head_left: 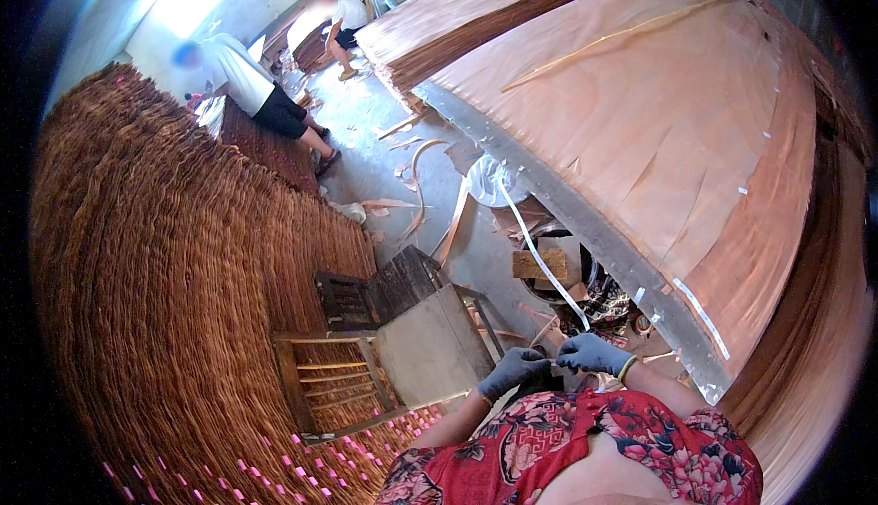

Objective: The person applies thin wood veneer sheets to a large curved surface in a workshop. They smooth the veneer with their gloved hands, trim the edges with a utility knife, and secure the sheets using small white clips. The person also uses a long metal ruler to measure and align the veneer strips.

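Observation:
Grey work gloves cover both hands, which meet close in front of my red flowered top. My left hand [515,371] is closed, its fingertips pinched together. Against it, my right hand [594,356] is closed in a similar pinch. Whatever lies between the fingertips is too small to make out. A long white tape strip [540,251] stretches from a clear plastic-wrapped bundle [491,181] down to just above my right hand. On the right lies a large reddish wood veneer sheet [658,130], with a white tape piece [701,317] and several smaller bits stuck along it.
A metal strip [585,240] edges the veneer table. Tall veneer stacks [183,258] fill the left, beside a wooden chair [334,377]. A wooden block [540,264] sits below the table edge. Veneer scraps [455,221] litter the floor. Two people [242,75] work farther back.

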### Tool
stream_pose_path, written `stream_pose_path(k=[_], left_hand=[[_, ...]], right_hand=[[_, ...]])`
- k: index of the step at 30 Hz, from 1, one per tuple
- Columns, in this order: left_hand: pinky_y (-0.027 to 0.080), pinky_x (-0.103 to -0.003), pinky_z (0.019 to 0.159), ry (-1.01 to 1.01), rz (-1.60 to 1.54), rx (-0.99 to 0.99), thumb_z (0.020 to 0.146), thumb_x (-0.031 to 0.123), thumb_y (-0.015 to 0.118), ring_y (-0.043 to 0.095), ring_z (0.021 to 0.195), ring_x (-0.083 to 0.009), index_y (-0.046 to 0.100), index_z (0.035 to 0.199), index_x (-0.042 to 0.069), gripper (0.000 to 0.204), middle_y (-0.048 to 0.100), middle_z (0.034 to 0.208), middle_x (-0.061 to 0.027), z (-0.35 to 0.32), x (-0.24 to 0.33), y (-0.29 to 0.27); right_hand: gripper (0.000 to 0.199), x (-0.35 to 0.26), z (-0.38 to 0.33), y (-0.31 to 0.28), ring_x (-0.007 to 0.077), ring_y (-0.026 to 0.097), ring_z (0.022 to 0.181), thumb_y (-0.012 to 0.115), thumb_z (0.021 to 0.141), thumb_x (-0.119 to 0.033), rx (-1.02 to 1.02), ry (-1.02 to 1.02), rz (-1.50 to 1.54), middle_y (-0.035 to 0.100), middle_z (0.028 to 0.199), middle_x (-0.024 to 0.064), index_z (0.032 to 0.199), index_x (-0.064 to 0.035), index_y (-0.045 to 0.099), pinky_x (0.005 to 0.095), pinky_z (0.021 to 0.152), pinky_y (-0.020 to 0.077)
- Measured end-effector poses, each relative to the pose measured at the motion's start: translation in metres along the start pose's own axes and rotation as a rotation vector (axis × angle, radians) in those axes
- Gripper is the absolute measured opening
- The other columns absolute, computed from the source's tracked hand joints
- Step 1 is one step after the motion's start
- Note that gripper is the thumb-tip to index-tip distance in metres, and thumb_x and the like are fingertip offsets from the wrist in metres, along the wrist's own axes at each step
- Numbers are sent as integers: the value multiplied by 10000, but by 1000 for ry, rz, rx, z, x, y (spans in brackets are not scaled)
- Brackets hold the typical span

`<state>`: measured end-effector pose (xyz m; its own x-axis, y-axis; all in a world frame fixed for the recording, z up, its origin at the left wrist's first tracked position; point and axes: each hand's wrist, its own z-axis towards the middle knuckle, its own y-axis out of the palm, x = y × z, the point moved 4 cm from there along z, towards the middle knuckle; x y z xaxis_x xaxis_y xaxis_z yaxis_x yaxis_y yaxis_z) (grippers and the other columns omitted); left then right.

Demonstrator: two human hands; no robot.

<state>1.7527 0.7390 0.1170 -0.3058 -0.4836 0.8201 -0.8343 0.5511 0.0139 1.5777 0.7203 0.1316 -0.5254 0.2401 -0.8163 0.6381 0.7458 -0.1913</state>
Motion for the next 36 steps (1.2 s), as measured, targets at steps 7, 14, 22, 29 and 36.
stream_pose_path(k=[7, 14, 22, 29, 36], left_hand=[[406, -228, 563, -23, 51, 31, 806, 274, 661, 486, 604, -64, 666, 805, 10, 264, 569, 647, 27, -3, -1, -2], [411, -241, 570, 8, 10, 33, 801, 262, 664, 486, 621, -62, 660, 800, 0, 262, 574, 656, 26, -5, -5, -1], [469, -261, 554, 39, 113, 95, 847, 216, 610, 568, 567, -116, 659, 781, -20, 250, 610, 644, -37, -1, -17, -5], [467, -307, 638, 94, 165, 136, 794, 256, 648, 563, 663, -131, 670, 845, 13, 250, 642, 718, -70, 3, -11, -19], [436, -244, 487, 10, -196, 252, 831, 139, 606, 542, 523, -101, 650, 748, -24, 189, 600, 641, -35, 1, -18, -43]], right_hand=[[242, 1, 2, 2, 91, 571, 596, 622, 812, -247, -4, -23, -63, 634, 685, 39, 869, -16, 661, 247, 568, 455], [242, 1, 2, 6, 95, 578, 588, 616, 805, -251, 12, -9, -73, 632, 666, 46, 864, -22, 666, 249, 566, 462], [262, 1, -2, 5, 120, 583, 608, 597, 802, -272, 0, 22, 32, 629, 673, 62, 879, -31, 665, 271, 585, 461], [450, 7, 11, -4, 317, 614, 817, 524, 804, -480, 80, -66, -247, 632, 880, 186, 917, -59, 632, 386, 743, 476], [298, 6, -26, -63, 182, 569, 626, 611, 777, -315, 153, -26, -63, 617, 707, 109, 888, -42, 649, 323, 602, 464]])
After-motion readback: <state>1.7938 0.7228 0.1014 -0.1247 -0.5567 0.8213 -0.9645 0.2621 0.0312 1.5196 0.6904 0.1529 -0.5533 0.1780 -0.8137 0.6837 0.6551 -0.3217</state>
